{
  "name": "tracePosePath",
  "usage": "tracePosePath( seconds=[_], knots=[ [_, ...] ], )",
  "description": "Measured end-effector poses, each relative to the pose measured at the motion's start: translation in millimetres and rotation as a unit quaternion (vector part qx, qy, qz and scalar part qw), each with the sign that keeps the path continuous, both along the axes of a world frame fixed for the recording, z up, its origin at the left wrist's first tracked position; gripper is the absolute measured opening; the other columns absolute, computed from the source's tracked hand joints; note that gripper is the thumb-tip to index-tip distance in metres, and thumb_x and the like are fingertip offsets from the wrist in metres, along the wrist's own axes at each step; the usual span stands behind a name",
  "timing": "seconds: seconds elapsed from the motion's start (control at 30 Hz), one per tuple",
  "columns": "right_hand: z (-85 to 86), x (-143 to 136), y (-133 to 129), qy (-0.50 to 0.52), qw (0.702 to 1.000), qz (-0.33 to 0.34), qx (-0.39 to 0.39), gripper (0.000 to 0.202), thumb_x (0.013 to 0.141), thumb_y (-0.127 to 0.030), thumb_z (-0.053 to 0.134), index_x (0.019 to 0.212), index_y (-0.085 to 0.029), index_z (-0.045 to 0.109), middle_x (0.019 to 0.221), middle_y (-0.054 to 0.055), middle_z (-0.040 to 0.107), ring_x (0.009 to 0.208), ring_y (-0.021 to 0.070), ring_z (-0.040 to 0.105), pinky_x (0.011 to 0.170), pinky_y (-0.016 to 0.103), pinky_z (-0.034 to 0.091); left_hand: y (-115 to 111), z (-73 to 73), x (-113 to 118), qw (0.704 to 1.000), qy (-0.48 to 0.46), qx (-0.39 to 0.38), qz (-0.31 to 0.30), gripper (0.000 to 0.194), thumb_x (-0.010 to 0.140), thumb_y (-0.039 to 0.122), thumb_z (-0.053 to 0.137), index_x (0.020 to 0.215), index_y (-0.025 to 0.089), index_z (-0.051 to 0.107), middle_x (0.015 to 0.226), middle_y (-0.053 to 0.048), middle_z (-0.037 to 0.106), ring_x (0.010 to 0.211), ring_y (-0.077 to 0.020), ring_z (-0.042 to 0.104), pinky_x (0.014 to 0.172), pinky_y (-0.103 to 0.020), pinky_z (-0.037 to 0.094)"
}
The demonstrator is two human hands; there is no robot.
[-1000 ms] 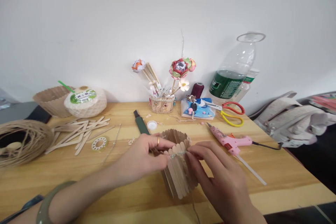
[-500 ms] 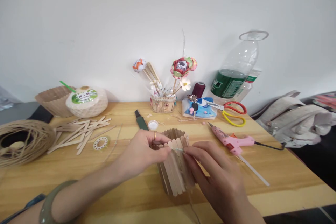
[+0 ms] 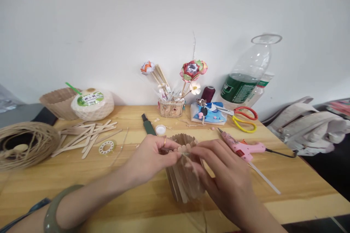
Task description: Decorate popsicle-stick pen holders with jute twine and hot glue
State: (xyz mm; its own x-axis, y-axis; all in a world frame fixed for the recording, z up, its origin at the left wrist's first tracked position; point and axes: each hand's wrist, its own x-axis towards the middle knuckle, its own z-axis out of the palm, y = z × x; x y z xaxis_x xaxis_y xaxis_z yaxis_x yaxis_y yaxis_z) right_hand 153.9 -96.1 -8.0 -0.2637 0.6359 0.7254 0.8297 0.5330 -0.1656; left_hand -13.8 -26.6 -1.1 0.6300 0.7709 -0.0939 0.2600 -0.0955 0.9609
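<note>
Basket of craft sticks (image 3: 180, 185), at the near middle of the bench (image 3: 131, 207), between both hands. Left hand (image 3: 153, 156): nearly closed, gripping the rim, thumb outside, fingers behind. Right hand (image 3: 224, 173): partly closed, fingers curled, fingertips at the pale trim (image 3: 186, 153) along the rim; any grip there too blurred to tell. Mouth of basket upward, long axis roughly upright. To the right: one pink glue gun (image 3: 246, 148), one pair of scissors (image 3: 235, 112), two bottles (image 3: 243, 80). Behind: one purple spool (image 3: 209, 94), one decorated cup (image 3: 171, 110) with four flowers (image 3: 191, 71). To the left: one white reel (image 3: 101, 147), one coil of twine (image 3: 43, 145), one coconut (image 3: 91, 110); loose sticks (image 3: 89, 139) overlapping, beyond sure count.
</note>
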Motion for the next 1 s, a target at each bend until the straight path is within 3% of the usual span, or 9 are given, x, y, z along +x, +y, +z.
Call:
tracePosePath(
  seconds=[0.1, 0.2, 0.27, 0.33, 0.47, 0.6, 0.7, 0.83, 1.0],
  knots=[
    [0.5, -1, 2, 0.121, 0.986, -0.033, -0.111, 0.031, 0.094, -0.027, 0.041, 0.066, -0.018, 0.053, 0.06, 0.0, 0.055, 0.056, 0.0127, 0.053, 0.051, 0.025, 0.04, 0, -0.9, -1, 1.0, 0.013, 0.0, 0.016, 0.024, 0.07, 0.033, 0.055, 0.069, 0.015, 0.072, 0.068, -0.003, 0.066, 0.069, -0.0169, 0.056, 0.061, -0.025, 0.043],
    [2.9, 3, 5, 0.257, 0.93, -0.032, -0.262, 0.05, 0.095, -0.042, 0.036, 0.052, -0.019, 0.049, 0.049, -0.001, 0.05, 0.047, 0.0115, 0.049, 0.046, 0.024, 0.039, 0, -1.3, -1, 0.999, 0.031, 0.009, 0.019, 0.027, 0.07, 0.036, 0.055, 0.071, 0.014, 0.072, 0.071, -0.004, 0.065, 0.069, -0.017, 0.054, 0.061, -0.026, 0.042],
    [6.4, 7, 6, 0.313, 0.894, -0.008, -0.319, 0.056, 0.094, -0.047, 0.034, 0.052, -0.019, 0.056, 0.051, 0.001, 0.056, 0.051, 0.0126, 0.053, 0.049, 0.024, 0.042, 0, -1.4, -2, 0.999, 0.032, 0.009, 0.013, 0.027, 0.07, 0.035, 0.055, 0.072, 0.014, 0.073, 0.074, -0.004, 0.065, 0.07, -0.017, 0.054, 0.063, -0.026, 0.042],
    [11.2, 12, 5, 0.307, 0.893, 0.03, -0.327, 0.054, 0.094, -0.047, 0.034, 0.06, -0.02, 0.066, 0.058, 0.001, 0.061, 0.056, 0.0136, 0.056, 0.053, 0.024, 0.046, 1, -1.6, -2, 1.0, 0.025, -0.002, 0.008, 0.027, 0.07, 0.035, 0.054, 0.073, 0.015, 0.073, 0.074, -0.003, 0.066, 0.071, -0.0172, 0.054, 0.065, -0.026, 0.042],
    [18.6, 25, -3, 0.173, 0.929, 0.163, -0.284, 0.026, 0.092, -0.032, 0.045, 0.105, -0.03, 0.067, 0.086, 0.001, 0.066, 0.082, 0.0161, 0.062, 0.07, 0.027, 0.051, 3, -2.3, -3, 1.0, 0.022, -0.014, 0.006, 0.023, 0.069, 0.032, 0.054, 0.067, 0.015, 0.07, 0.071, -0.002, 0.064, 0.072, -0.0171, 0.054, 0.067, -0.027, 0.041],
    [15.8, 36, -1, 0.022, 0.951, 0.207, -0.227, 0.052, 0.086, -0.011, 0.049, 0.133, -0.03, 0.044, 0.099, 0.003, 0.062, 0.091, 0.0162, 0.058, 0.076, 0.028, 0.049, 7, 0.5, -3, 0.999, 0.018, -0.036, -0.01, 0.022, 0.069, 0.031, 0.054, 0.069, 0.015, 0.069, 0.068, 0.0, 0.064, 0.071, -0.0162, 0.055, 0.071, -0.027, 0.041],
    [13.8, 39, 8, -0.106, 0.963, 0.203, -0.143, 0.043, 0.09, -0.006, 0.039, 0.129, -0.021, 0.047, 0.089, 0.004, 0.061, 0.08, 0.016, 0.055, 0.069, 0.03, 0.047, 9, 4.0, -4, 0.998, 0.021, -0.048, -0.024, 0.02, 0.07, 0.027, 0.053, 0.07, 0.015, 0.07, 0.069, 0.0, 0.066, 0.07, -0.0153, 0.056, 0.071, -0.027, 0.041],
    [22.9, 36, 17, -0.228, 0.961, 0.159, -0.005, 0.022, 0.093, -0.008, 0.039, 0.102, -0.014, 0.057, 0.081, 0.004, 0.065, 0.069, 0.016, 0.053, 0.057, 0.03, 0.042, 11, 4.6, -7, 0.998, 0.007, -0.043, -0.044, 0.02, 0.074, 0.027, 0.056, 0.075, 0.017, 0.073, 0.071, 0.0, 0.069, 0.075, -0.0174, 0.06, 0.071, -0.026, 0.043],
    [39.3, 30, 20, -0.284, 0.938, 0.179, 0.082, 0.032, 0.091, -0.006, 0.026, 0.096, -0.011, 0.057, 0.065, 0.004, 0.063, 0.055, 0.014, 0.05, 0.05, 0.027, 0.045, 13, 1.6, -9, 0.997, -0.018, -0.05, -0.063, 0.019, 0.078, 0.028, 0.059, 0.083, 0.019, 0.075, 0.082, -0.001, 0.073, 0.079, -0.0171, 0.063, 0.073, -0.025, 0.044]
  ],
)
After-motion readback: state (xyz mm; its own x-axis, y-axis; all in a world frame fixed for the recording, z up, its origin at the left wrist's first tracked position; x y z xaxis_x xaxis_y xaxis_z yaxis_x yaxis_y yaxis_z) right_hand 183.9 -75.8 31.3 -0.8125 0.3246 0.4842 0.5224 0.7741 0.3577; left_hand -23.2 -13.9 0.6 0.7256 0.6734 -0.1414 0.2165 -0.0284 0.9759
